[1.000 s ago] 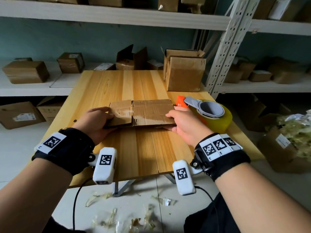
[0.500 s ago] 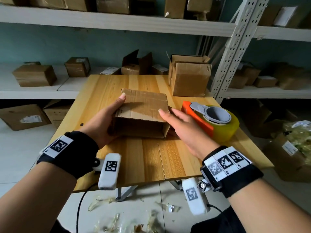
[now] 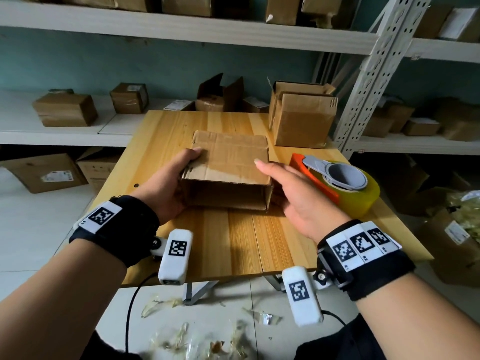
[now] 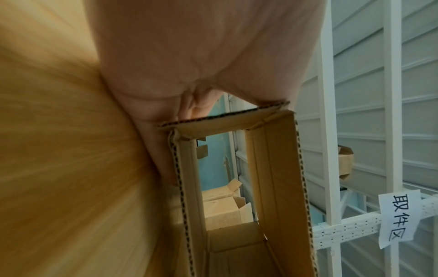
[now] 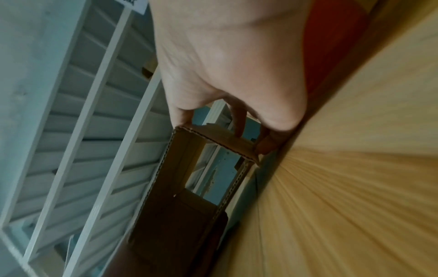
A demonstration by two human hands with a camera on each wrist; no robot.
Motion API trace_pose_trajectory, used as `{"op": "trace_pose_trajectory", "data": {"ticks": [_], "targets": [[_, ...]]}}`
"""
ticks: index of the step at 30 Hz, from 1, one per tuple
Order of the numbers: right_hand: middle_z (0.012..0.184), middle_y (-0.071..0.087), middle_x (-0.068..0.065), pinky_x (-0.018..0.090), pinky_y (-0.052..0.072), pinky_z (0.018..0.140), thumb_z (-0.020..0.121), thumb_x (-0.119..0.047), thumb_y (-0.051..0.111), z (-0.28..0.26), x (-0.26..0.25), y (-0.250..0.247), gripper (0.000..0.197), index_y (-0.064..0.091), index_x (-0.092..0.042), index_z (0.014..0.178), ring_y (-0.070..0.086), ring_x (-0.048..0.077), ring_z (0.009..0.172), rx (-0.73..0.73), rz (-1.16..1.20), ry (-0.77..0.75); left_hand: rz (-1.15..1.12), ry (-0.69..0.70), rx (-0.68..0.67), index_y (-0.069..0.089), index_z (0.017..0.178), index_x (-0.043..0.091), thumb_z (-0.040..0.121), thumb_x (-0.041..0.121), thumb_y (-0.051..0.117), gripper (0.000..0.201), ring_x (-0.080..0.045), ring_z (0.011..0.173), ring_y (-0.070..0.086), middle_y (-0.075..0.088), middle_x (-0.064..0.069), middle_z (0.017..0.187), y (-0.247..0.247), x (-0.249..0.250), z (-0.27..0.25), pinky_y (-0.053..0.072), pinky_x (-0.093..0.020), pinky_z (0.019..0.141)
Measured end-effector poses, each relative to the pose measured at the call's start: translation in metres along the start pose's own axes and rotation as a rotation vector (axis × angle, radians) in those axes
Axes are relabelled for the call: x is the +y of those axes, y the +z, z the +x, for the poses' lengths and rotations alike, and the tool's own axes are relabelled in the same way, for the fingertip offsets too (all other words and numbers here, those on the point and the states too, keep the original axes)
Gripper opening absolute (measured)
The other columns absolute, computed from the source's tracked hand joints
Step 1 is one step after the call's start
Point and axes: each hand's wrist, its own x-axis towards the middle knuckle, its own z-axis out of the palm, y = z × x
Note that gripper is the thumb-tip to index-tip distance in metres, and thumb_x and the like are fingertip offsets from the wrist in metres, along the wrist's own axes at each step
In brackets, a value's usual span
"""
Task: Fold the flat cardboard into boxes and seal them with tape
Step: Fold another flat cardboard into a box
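A brown cardboard box (image 3: pixel 231 162) lies on the wooden table (image 3: pixel 233 242), opened into a rectangular tube with its open end facing me. My left hand (image 3: pixel 171 183) grips its left side, thumb over the top edge and fingers along the wall. My right hand (image 3: pixel 293 193) presses against the right wall, thumb straight on the top panel. In the left wrist view the box (image 4: pixel 275 168) is seen straight through, with the left hand (image 4: pixel 189 56) against it. In the right wrist view the right hand (image 5: pixel 225 56) touches the box (image 5: pixel 180 187). A yellow tape roll in an orange and grey dispenser (image 3: pixel 345 188) lies just right of my right hand.
A taller cardboard box (image 3: pixel 304 118) with raised flaps stands at the table's back right. A white perforated shelf post (image 3: pixel 363 81) rises behind it. Shelves with several boxes run along the wall. Tape scraps (image 3: pixel 207 341) litter the floor below the table's near edge.
The flat cardboard has been opened up into a rectangular tube. Both hands moved from its near edge to its left and right sides.
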Motion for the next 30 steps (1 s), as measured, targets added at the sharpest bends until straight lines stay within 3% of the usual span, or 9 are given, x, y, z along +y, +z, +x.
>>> {"op": "trace_pose_trajectory", "data": {"ticks": [7, 11, 16, 19, 22, 24, 26, 28, 30], "targets": [[0.114, 0.076, 0.013, 0.054, 0.046, 0.116, 0.092, -0.017, 0.068, 0.011, 0.000, -0.007, 0.020, 0.082, -0.013, 0.105, 0.068, 0.030, 0.118, 0.054, 0.245, 0.031, -0.089, -0.018, 0.028, 0.064, 0.116, 0.015, 0.101, 0.041, 0.054, 0.031, -0.021, 0.079, 0.077, 0.078, -0.009, 0.090, -0.002, 0.000, 0.003, 0.064, -0.043, 0.084], [0.131, 0.073, 0.000, 0.049, 0.041, 0.118, 0.074, -0.039, 0.080, 0.019, 0.005, -0.007, 0.048, 0.079, -0.031, 0.121, 0.060, 0.024, 0.133, 0.105, 0.126, -0.017, -0.105, -0.047, 0.016, 0.062, 0.119, 0.016, 0.104, 0.040, 0.050, 0.031, -0.024, 0.084, 0.075, 0.076, -0.010, 0.093, 0.002, -0.004, 0.005, 0.064, -0.047, 0.083], [0.116, 0.079, 0.000, 0.042, 0.050, 0.110, 0.107, -0.037, 0.052, 0.012, 0.004, -0.003, 0.029, 0.079, -0.026, 0.109, 0.069, 0.019, 0.118, 0.112, -0.030, -0.045, -0.087, -0.036, 0.022, 0.063, 0.118, 0.022, 0.103, 0.048, 0.051, 0.033, -0.024, 0.088, 0.075, 0.078, -0.006, 0.097, 0.008, -0.004, 0.002, 0.063, -0.050, 0.083], [0.121, 0.077, 0.008, 0.047, 0.054, 0.105, 0.107, -0.032, 0.050, 0.014, 0.006, -0.003, 0.029, 0.075, -0.023, 0.118, 0.069, 0.027, 0.117, 0.198, 0.067, -0.048, -0.016, -0.036, 0.011, 0.061, 0.126, 0.032, 0.098, 0.078, 0.038, 0.059, -0.025, 0.099, 0.078, 0.081, -0.003, 0.106, 0.007, -0.005, 0.002, 0.062, -0.052, 0.086], [0.121, 0.075, 0.010, 0.041, 0.059, 0.086, 0.110, -0.022, 0.040, 0.013, 0.004, -0.004, 0.032, 0.069, -0.023, 0.125, 0.070, 0.028, 0.111, 0.223, 0.108, -0.073, 0.108, -0.050, 0.033, 0.052, 0.146, 0.031, 0.078, 0.100, 0.022, 0.101, -0.034, 0.119, 0.070, 0.070, -0.014, 0.134, 0.003, -0.002, -0.001, 0.055, -0.054, 0.103], [0.118, 0.075, 0.008, 0.043, 0.060, 0.088, 0.107, -0.027, 0.043, 0.011, 0.005, -0.003, 0.029, 0.071, -0.025, 0.117, 0.069, 0.028, 0.109, 0.229, 0.062, -0.083, 0.150, -0.069, 0.035, 0.051, 0.151, 0.029, 0.065, 0.108, 0.030, 0.118, -0.036, 0.132, 0.061, 0.055, -0.015, 0.151, 0.001, -0.001, -0.001, 0.051, -0.054, 0.109], [0.119, 0.075, 0.003, 0.050, 0.055, 0.102, 0.092, -0.045, 0.054, 0.009, 0.007, -0.001, 0.032, 0.074, -0.031, 0.112, 0.066, 0.027, 0.115, 0.292, -0.012, -0.070, 0.174, -0.071, 0.012, 0.060, 0.142, 0.021, 0.068, 0.106, 0.034, 0.116, -0.033, 0.127, 0.065, 0.062, -0.015, 0.145, 0.004, 0.000, -0.006, 0.055, -0.050, 0.105], [0.134, 0.070, -0.004, 0.051, 0.044, 0.114, 0.082, -0.068, 0.056, 0.005, 0.009, 0.000, 0.058, 0.070, -0.035, 0.128, 0.060, 0.024, 0.129, 0.273, -0.056, -0.101, 0.172, -0.026, -0.012, 0.067, 0.126, 0.015, 0.088, 0.090, 0.030, 0.090, -0.026, 0.105, 0.075, 0.074, -0.012, 0.121, 0.008, -0.001, -0.010, 0.062, -0.043, 0.092], [0.148, 0.062, -0.005, 0.050, 0.041, 0.119, 0.087, -0.075, 0.051, 0.000, 0.006, 0.005, 0.075, 0.057, -0.034, 0.149, 0.055, 0.020, 0.138, 0.207, -0.079, -0.198, 0.137, -0.013, -0.034, 0.062, 0.129, 0.014, 0.094, 0.080, 0.038, 0.079, -0.026, 0.104, 0.075, 0.069, -0.011, 0.127, 0.008, -0.005, -0.010, 0.064, -0.042, 0.083]]}}
